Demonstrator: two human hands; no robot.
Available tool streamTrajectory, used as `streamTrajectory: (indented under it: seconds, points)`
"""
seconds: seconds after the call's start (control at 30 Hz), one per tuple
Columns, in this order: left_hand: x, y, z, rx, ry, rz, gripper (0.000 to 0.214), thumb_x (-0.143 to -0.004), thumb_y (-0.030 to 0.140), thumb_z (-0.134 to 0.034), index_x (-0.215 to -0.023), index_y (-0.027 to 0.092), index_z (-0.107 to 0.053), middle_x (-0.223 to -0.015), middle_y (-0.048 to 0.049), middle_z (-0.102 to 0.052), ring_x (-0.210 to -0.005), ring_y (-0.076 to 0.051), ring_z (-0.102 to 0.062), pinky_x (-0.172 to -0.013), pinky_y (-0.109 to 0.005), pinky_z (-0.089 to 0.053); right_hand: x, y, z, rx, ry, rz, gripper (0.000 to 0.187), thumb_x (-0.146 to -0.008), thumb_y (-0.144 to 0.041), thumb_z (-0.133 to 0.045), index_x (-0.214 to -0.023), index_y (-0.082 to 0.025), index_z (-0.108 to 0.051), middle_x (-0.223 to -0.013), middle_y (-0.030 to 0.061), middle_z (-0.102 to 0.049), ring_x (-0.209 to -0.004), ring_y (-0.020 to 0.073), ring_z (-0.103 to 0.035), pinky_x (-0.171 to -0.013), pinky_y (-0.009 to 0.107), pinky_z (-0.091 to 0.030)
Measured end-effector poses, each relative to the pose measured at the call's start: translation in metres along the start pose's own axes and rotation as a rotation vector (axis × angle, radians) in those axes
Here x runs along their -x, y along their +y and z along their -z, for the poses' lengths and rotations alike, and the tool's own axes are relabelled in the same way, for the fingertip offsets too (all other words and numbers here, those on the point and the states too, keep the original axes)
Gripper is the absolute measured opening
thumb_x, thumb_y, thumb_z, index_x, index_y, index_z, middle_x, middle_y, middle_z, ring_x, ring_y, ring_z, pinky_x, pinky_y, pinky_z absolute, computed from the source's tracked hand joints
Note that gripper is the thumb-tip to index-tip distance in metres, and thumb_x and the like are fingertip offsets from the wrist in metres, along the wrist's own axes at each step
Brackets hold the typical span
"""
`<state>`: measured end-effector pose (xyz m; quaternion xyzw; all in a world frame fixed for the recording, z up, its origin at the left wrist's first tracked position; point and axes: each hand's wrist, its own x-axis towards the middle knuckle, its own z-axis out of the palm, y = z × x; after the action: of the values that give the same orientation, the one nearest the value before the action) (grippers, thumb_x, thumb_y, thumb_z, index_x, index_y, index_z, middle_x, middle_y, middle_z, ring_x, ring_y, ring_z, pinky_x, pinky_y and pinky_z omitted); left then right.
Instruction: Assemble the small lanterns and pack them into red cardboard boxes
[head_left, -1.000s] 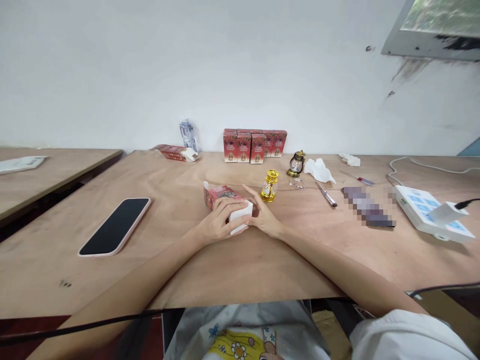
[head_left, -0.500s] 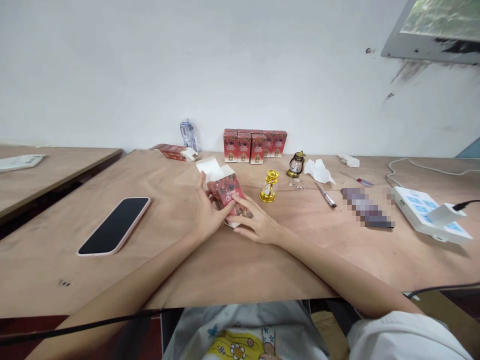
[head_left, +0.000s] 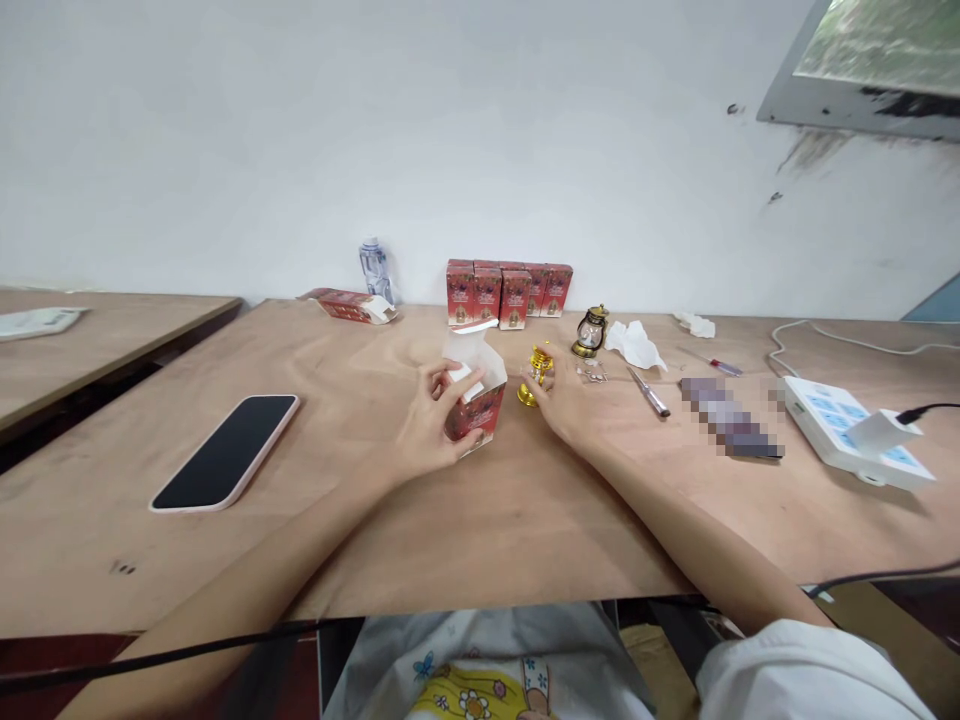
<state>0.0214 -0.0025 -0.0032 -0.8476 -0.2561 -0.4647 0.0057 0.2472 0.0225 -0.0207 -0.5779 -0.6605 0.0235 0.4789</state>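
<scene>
My left hand (head_left: 436, 415) is closed on a small red printed carton (head_left: 480, 412). The carton's top is open, with white flaps raised and its mouth tilted toward the right. Just to its right, a little gold lantern (head_left: 529, 394) stands upright on the table. My right hand (head_left: 564, 400) is around this lantern, thumb on the near side and fingers behind, covering part of its glass. Past that hand stands a dark bronze lantern (head_left: 589, 332), touched by neither hand.
Several red cartons (head_left: 487, 296) stand against the wall, with an opened flat carton (head_left: 349, 304) and a water bottle (head_left: 376, 270) to their left. A phone (head_left: 229, 450) lies at left. At right are crumpled tissue (head_left: 636, 345), a pen (head_left: 649, 392), a screwdriver (head_left: 724, 367) and a power strip (head_left: 832, 410).
My right hand has left the carton and moved right to the gold lantern. In my left hand the carton has turned more upright, its open top now facing up and right.
</scene>
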Motion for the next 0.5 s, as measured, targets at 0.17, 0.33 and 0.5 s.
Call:
streamTrajectory:
  seconds: [0.17,0.33,0.5]
  points:
    - [-0.003,0.002,0.005,-0.047,-0.056,-0.053,0.062,-0.069,0.02,-0.067,-0.127,0.024,-0.045,-0.129,-0.0114,-0.03,-0.12,-0.028,-0.041,-0.092,-0.04,-0.047,-0.006,-0.009,0.008,-0.308,0.137,0.018,0.051,-0.081,-0.041,-0.058,-0.126,-0.025,-0.039,-0.115,0.0084,-0.055,-0.091,0.0191,-0.061,-0.078,0.037,-0.052]
    - [-0.006,0.0,0.009,-0.034,-0.134,-0.085,0.049,-0.073,0.026,-0.065,-0.119,0.026,-0.046,-0.137,-0.0116,-0.036,-0.115,-0.026,-0.049,-0.084,-0.038,-0.05,-0.019,-0.055,0.043,-0.521,0.292,0.197,0.049,-0.09,-0.043,-0.044,-0.134,-0.037,-0.025,-0.129,0.0052,-0.042,-0.117,0.0205,-0.051,-0.091,0.04,-0.049]
    - [-0.002,-0.007,0.004,-0.08,-0.077,0.005,0.054,-0.071,0.041,-0.067,-0.118,0.025,-0.046,-0.116,-0.0108,-0.051,-0.096,-0.028,-0.059,-0.073,-0.043,-0.055,-0.017,-0.111,0.051,-0.678,-0.14,0.185,0.043,-0.09,-0.041,-0.043,-0.131,-0.036,-0.03,-0.12,0.0038,-0.051,-0.115,0.0212,-0.053,-0.091,0.041,-0.051]
